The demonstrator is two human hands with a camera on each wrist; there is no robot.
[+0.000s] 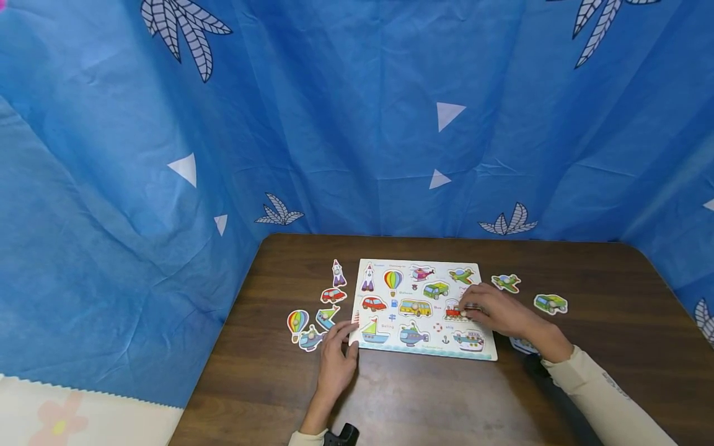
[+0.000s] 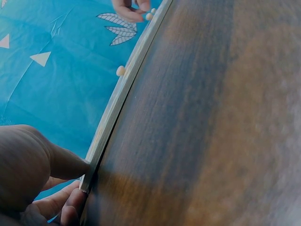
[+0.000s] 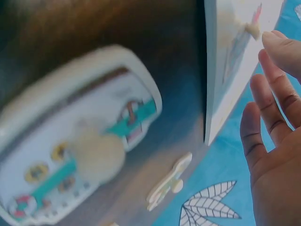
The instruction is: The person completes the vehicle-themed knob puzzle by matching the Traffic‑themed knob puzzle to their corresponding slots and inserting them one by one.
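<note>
The flat, rectangular board [image 1: 442,271] lies on the wood-grained desk [image 1: 435,402], its long axis running left to right. The left hand [image 1: 337,365] pinches its near left corner between thumb and fingers. The right hand [image 1: 502,311], fingers partly curled, is at the train [image 1: 452,311]; whether it grips cannot be told. Knobbed pieces [image 1: 333,295] flank the board; creased blue cloth [image 1: 346,124] hangs behind.
</note>
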